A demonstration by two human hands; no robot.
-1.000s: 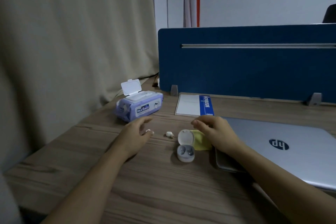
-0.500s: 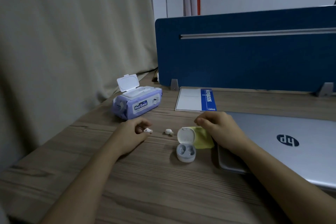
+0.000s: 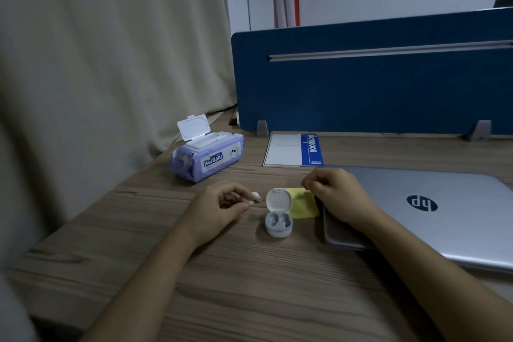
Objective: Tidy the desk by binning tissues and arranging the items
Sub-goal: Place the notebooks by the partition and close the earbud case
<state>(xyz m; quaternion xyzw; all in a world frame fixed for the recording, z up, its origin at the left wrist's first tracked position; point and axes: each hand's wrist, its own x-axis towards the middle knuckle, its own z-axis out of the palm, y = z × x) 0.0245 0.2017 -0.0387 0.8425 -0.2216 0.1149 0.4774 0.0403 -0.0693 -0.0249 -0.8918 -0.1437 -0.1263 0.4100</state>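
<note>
My left hand point(image 3: 219, 204) pinches a small white earbud point(image 3: 252, 202) between thumb and forefinger, just left of the open white earbud case point(image 3: 278, 223). Another white bit point(image 3: 258, 198) shows at the fingertips; I cannot tell whether it is a second earbud. The case's lid stands up and both sockets look empty. My right hand point(image 3: 333, 193) hovers with fingers curled together over a yellow cloth point(image 3: 301, 204), with nothing visible in them. A purple wet-wipe pack point(image 3: 208, 159) lies at the back left with its flap lid up.
A closed silver laptop point(image 3: 433, 211) lies to the right, under my right wrist. A white and blue notebook point(image 3: 291, 150) lies flat against the blue divider panel point(image 3: 374, 86). A beige curtain point(image 3: 111, 64) hangs along the desk's left edge.
My left hand has closed on the earbud and carried it right, toward the case. My right hand has lifted off the yellow cloth and curled its fingers. The camera has tilted.
</note>
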